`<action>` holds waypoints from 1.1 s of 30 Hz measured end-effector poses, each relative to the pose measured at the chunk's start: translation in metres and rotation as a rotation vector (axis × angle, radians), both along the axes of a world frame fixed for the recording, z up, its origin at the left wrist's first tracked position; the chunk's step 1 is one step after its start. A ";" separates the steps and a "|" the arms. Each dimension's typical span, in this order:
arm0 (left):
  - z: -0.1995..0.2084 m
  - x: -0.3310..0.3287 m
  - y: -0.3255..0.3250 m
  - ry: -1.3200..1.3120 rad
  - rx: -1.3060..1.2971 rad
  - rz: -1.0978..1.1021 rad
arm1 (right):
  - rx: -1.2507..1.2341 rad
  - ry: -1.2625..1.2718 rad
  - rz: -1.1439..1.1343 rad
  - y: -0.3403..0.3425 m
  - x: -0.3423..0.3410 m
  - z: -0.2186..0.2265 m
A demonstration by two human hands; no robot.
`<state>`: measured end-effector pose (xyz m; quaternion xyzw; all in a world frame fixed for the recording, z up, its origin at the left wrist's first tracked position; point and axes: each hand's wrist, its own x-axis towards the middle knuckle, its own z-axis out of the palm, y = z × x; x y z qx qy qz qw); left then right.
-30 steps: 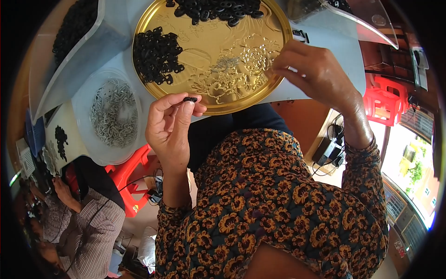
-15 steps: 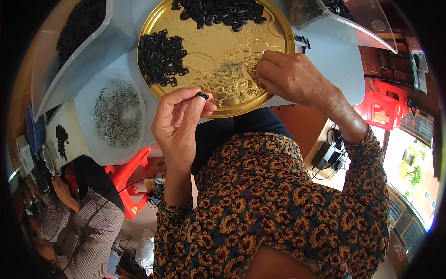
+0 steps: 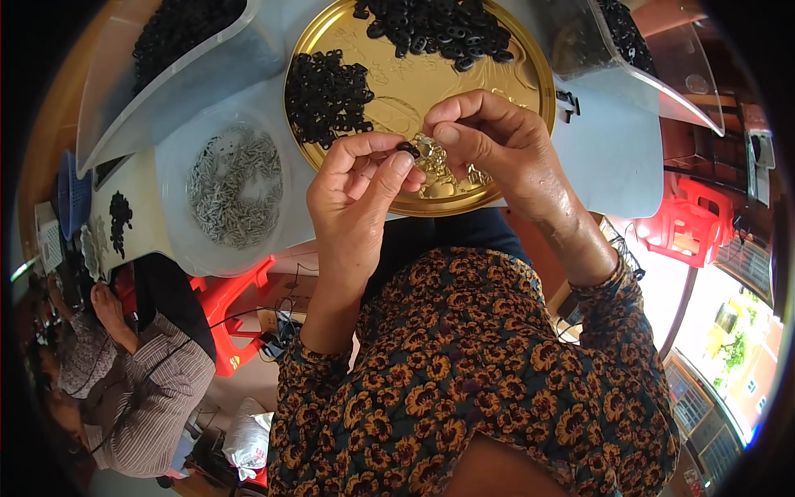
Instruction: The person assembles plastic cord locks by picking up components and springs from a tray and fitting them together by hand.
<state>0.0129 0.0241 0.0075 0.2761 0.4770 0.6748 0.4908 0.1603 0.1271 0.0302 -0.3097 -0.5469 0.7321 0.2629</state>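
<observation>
My left hand [image 3: 356, 203] pinches a small black plastic piece [image 3: 407, 149] between thumb and forefinger, over the near edge of a round gold tray [image 3: 406, 70]. Close to its right is my right hand [image 3: 509, 153], thumb and forefinger closed together beside the black piece. Whatever they hold is too small to make out. A heap of small black parts with holes [image 3: 329, 98] lies at the tray's left side. Flat black oval parts with two holes [image 3: 447, 33] are piled at its far side. Small metal bits on the near part are partly hidden by my hands.
A clear plastic bowl of silvery pins [image 3: 236, 195] stands left of the tray. Clear bins of black parts [image 3: 186, 91] [image 3: 629, 41] flank it. Black pieces [image 3: 120, 219] lie on the far-left surface. Red stools [image 3: 236, 306] and a seated person in stripes [image 3: 161, 389] are nearby.
My right hand has come from the tray's right side to the left, up to the black piece in my left hand. The whole view has shifted somewhat.
</observation>
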 end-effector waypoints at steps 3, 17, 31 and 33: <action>0.000 0.000 0.002 0.011 0.027 -0.012 | -0.125 0.068 -0.010 -0.002 -0.004 -0.001; 0.000 0.002 0.005 0.015 0.033 -0.004 | -0.033 0.107 -0.147 -0.015 -0.013 -0.016; -0.005 0.004 0.006 0.001 0.027 0.027 | 0.050 0.124 -0.254 -0.024 -0.021 -0.019; -0.006 0.004 0.006 0.005 0.037 0.038 | 0.072 0.116 -0.250 -0.025 -0.021 -0.019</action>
